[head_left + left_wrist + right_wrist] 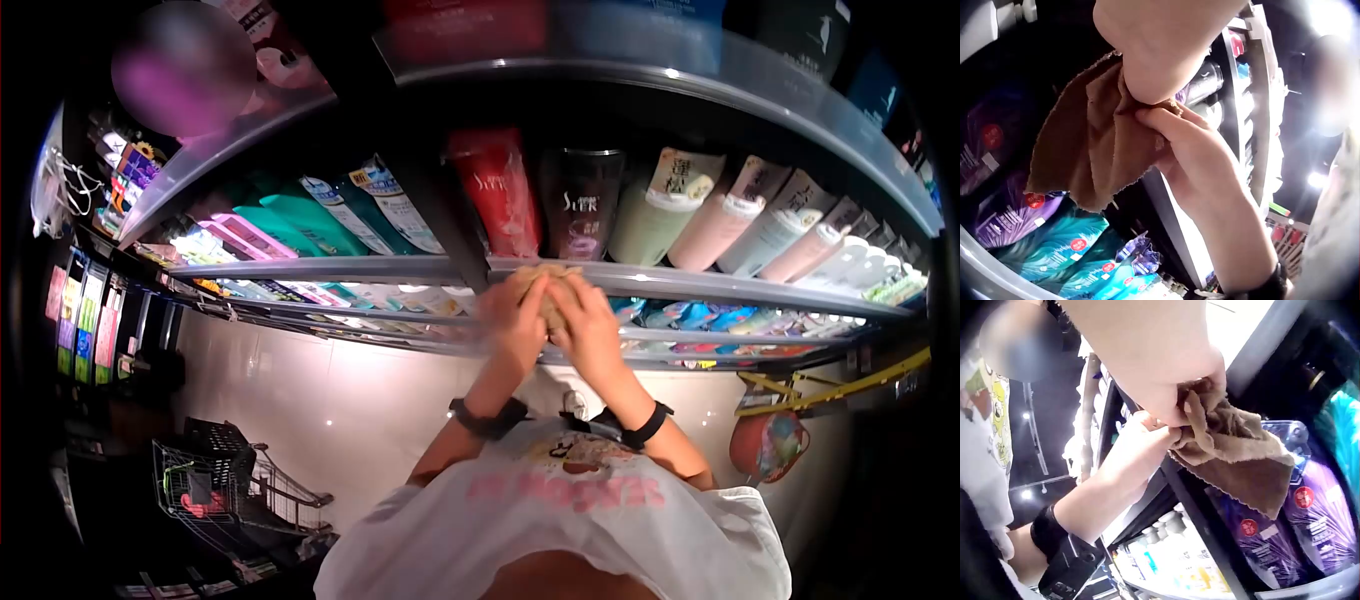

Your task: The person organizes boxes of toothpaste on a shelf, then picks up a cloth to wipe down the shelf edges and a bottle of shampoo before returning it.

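Note:
A brown cloth [545,283] is bunched between my two hands, in front of the shelf edge. My left hand [513,318] grips one side of it, slightly blurred in the head view. On the other side my right hand [588,325] holds it with curled fingers. In the left wrist view a wide, creased flap of the cloth [1091,140] hangs out past the hands, and the right thumb [1169,122] presses on its gathered part. Folds of the cloth [1235,450] bulge from my right fist in the right wrist view, with the left fingers pinching close beside it.
A shelf rail [700,280] runs just beyond the hands. Above it stand a red bottle [497,200], a black bottle [583,210] and several pale ones. Purple packs [1322,519] line a lower shelf. A shopping cart [235,480] and a red basket [765,445] stand on the floor.

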The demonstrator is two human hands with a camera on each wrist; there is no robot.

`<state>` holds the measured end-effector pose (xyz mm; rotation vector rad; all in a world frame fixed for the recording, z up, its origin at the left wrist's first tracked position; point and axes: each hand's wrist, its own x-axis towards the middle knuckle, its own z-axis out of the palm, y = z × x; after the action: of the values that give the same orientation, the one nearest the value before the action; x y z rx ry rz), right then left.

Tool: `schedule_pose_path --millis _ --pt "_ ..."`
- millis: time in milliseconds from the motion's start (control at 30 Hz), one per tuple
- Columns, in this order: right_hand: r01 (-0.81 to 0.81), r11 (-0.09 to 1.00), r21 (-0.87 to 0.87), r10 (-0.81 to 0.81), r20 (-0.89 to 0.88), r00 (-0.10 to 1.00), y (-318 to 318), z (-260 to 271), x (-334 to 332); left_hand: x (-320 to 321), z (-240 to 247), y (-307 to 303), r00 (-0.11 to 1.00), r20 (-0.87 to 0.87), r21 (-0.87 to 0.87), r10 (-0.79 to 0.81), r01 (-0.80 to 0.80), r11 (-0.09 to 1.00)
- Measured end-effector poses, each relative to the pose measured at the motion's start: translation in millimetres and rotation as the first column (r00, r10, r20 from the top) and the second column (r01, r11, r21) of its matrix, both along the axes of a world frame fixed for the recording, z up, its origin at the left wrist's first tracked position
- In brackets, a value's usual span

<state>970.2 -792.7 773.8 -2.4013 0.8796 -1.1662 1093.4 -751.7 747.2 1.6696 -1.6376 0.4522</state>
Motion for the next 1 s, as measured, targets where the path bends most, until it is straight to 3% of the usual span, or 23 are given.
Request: schedule_pose_path --millis 33,67,167,300,367,500,567,667,767,833,1000 --pt "-0.026 0.999 -0.041 0.025 -0.036 0.999 0 4 6 6 1 4 0.996 0.023 0.026 0.083 -0.083 0.996" --pt "-0.024 0.999 -0.048 0.022 -0.027 0.999 0 6 14 12 1 7 0.996 -0.003 -0.047 0.092 -0.092 0.995" --pt "-0.098 0.995 0.018 0.099 -0.033 0.995 2 5 30 18 5 13 0.99 0.029 0.017 0.14 -0.14 0.99" --pt "-0.09 0.996 0.026 0.088 0.075 0.993 -3 -4 19 11 9 5 0.999 -0.001 -0.037 -0.033 0.033 0.999" --pt "-0.063 0.995 0.08 0.06 0.039 0.997 -6 -2 -1 -3 12 -4 0.984 -0.073 -0.078 -0.16 0.155 0.985" --pt "0.133 0.991 0.015 -0.134 0.095 0.986 -10 -14 -51 -44 24 -16 0.947 -0.07 -0.009 -0.315 0.315 0.949" --pt "0.245 0.964 0.107 -0.253 0.068 0.965 -10 -9 -74 -67 23 -21 0.912 -0.048 0.049 -0.408 0.41 0.911" --pt "0.331 0.941 0.074 -0.337 0.099 0.936 -14 -9 -99 -88 22 -33 0.864 -0.064 0.099 -0.5 0.504 0.858" --pt "0.342 0.938 0.059 -0.344 0.031 0.938 -18 -9 -104 -90 19 -39 0.867 -0.025 0.102 -0.498 0.498 0.861" --pt "0.354 0.934 0.043 -0.356 0.082 0.931 -20 -12 -98 -82 17 -39 0.871 -0.03 0.107 -0.491 0.491 0.865" --pt "0.268 0.962 0.054 -0.272 0.069 0.96 -12 -10 -73 -62 12 -22 0.914 -0.012 0.129 -0.406 0.404 0.906"
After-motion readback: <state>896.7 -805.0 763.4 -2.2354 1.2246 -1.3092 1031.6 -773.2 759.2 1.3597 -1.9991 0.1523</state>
